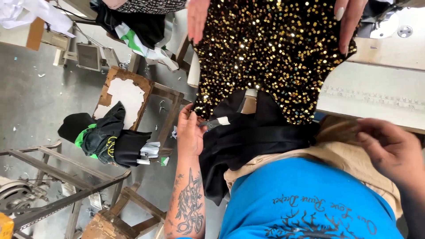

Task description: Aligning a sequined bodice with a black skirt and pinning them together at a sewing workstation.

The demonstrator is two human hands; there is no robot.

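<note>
Black fabric covered in gold sequins (pixel 274 53) lay at 12 o'clock, draped over the edge of the white desk (pixel 376 88). Left hand (pixel 189 132), at 9 o'clock of centre, was closed around small grey-handled thread snips (pixel 214 123), with the tip at the sequin hem where the black lining cloth (pixel 256 132) hung. Right hand (pixel 389 150) was at 3 o'clock over beige cloth, blurred; can't tell if it gripped anything. A co-worker's 2 hands (pixel 197 17) pressed the sequin piece at the top. Risks, as I judge them: snips nicking the lining or a sequin thread if the co-worker tugged, or the piece sliding off the desk edge.
</note>
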